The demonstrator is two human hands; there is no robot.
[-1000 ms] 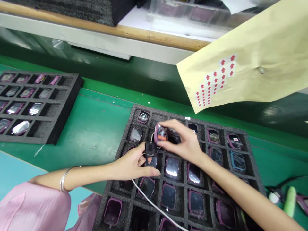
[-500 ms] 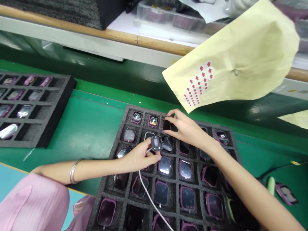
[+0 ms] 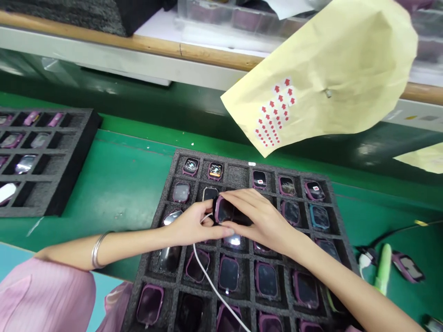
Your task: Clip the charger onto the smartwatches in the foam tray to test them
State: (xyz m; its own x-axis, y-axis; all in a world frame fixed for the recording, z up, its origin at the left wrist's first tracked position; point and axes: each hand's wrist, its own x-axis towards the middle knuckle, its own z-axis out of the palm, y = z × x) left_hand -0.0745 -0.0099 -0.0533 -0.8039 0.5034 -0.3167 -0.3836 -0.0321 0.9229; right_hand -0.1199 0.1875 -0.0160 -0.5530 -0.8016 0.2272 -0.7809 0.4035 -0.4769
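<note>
Over the dark foam tray, my left hand pinches a small black charger at the end of a white cable. My right hand holds a purple-framed watch by its edges, screen up, against the charger, which it mostly hides. Both hands meet above the tray's second and third rows. Many compartments around them hold purple-framed watches, and two in the back row, a left one and its neighbour, have lit screens. The third back-row compartment holds no watch.
Another foam tray with watches lies at the left. A yellow sheet with red arrows hangs from the shelf edge. To the right are a green pen-like object, a purple-framed watch and a cable.
My right hand has lifted the watch out of the third back-row compartment and brought it toward me onto the charger in my left hand. The view has shifted slightly.
</note>
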